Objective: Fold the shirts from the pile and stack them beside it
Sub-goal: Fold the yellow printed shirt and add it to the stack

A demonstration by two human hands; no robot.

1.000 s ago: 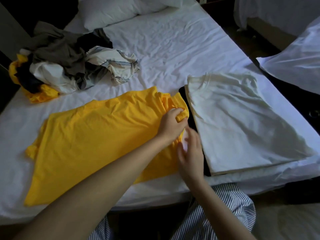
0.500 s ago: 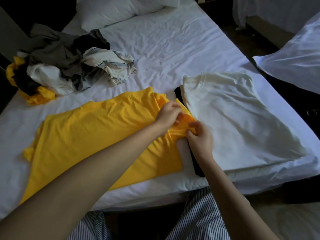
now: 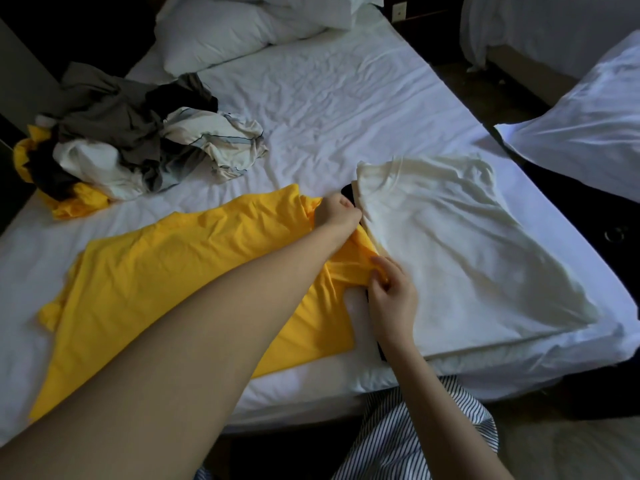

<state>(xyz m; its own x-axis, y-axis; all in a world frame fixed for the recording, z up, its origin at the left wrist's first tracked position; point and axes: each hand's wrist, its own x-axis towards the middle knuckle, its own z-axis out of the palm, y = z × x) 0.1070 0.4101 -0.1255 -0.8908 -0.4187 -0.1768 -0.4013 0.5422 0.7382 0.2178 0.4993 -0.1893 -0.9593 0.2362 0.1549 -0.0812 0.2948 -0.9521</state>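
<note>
Closest to me, by the near edge of the bed [image 3: 346, 116], my right hand [image 3: 393, 299] has its fingers curled and pinches a bunched fold of the yellow shirt [image 3: 166, 278] at its right end, just beside the stack. The shirt lies spread across the near half of the bed, its wrinkled body running toward the near left corner. A little farther in, my left hand [image 3: 336, 211] reaches across the cloth with its fingers closed tight on the same end, apparently around the shoulder or collar. It's thin, soft jersey, light and limp, so it will sag and crease wherever I don't support it. I judge it best held at the shoulder seams with both hands spread apart, then laid flat and smoothed before folding. Touching its right end is the folded white shirt [image 3: 460, 258], lying on a black garment [image 3: 347, 195] of which only an edge shows, toward the near right corner. Farther off, by the left edge, sits the pile [image 3: 128, 133] of crumpled shirts, grey, white, black and yellow. Pillows [image 3: 228, 36] rest at the far end.
</note>
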